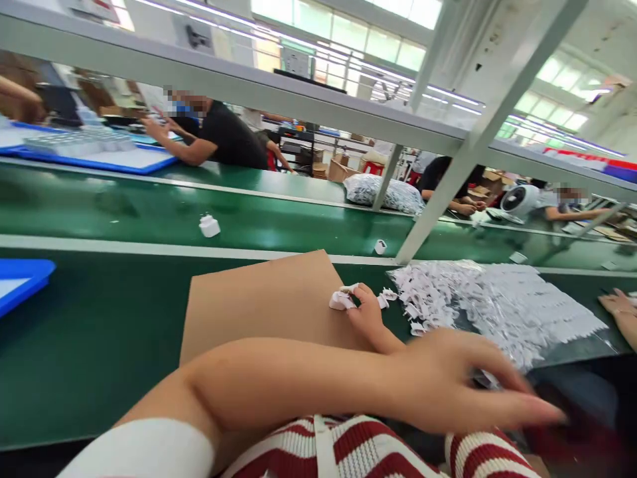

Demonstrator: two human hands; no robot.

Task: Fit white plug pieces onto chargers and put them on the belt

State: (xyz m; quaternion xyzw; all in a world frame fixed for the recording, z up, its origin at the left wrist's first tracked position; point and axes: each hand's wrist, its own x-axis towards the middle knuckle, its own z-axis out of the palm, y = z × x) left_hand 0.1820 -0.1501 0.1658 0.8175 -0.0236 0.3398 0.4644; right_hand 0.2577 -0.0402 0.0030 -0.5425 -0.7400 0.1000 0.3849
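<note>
My left arm reaches across my body, and my left hand (pixel 455 385) is over to the right, blurred by motion, thumb and fingers apart with nothing visible in them. Behind that arm, my right hand (pixel 368 315) pinches a small white plastic charger housing (pixel 341 300), hollow side partly showing, above the right edge of a brown cardboard sheet (pixel 259 299). Beside the right hand lie small white plastic parts (pixel 387 297). A large pile of similar white parts (pixel 448 289) spreads over clear plastic bagging to the right.
Beyond a pale rail runs a green belt carrying a white charger piece (pixel 210 226) and a smaller one (pixel 380 247). A blue tray (pixel 22 282) sits at left. A slanted metal post (pixel 448 186) rises ahead. Another person's hand (pixel 620 309) is at far right; co-workers sit opposite.
</note>
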